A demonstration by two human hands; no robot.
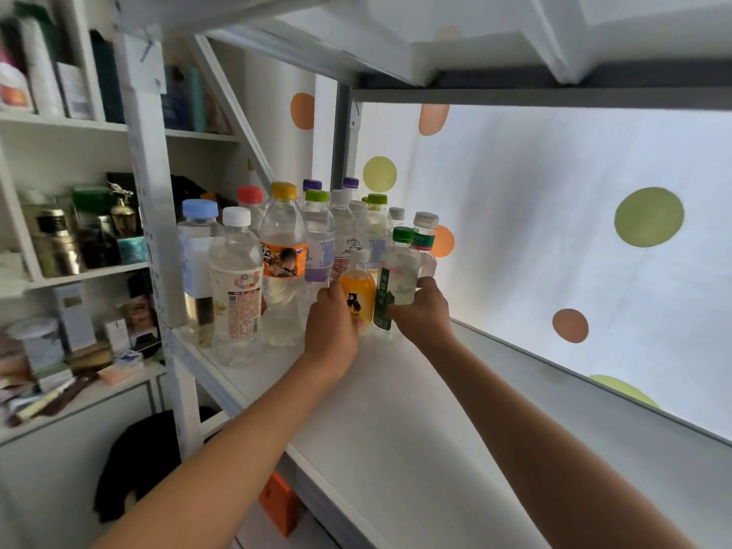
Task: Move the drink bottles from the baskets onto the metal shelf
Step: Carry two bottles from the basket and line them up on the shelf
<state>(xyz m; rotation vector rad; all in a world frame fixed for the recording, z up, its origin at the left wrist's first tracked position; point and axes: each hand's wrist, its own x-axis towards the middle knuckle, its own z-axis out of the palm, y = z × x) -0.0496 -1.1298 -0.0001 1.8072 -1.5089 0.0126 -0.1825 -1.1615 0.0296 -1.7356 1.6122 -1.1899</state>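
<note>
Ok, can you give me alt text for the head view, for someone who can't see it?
Two bare hands set bottles on a white metal shelf: the left hand holds a small orange juice bottle, the right hand a clear green-capped bottle. A cluster of clear plastic drink bottles with assorted coloured caps stands behind them.

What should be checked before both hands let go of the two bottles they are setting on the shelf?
1. Left hand holds the orange bottle: ok.
2. Right hand holds the green-capped bottle: ok.
3. Both bottles upright: ok.
4. Bottle bases resting flat on the metal shelf: cannot tell, hands hide them.
5. Bare shelf space to the right for more bottles: ok.
</note>
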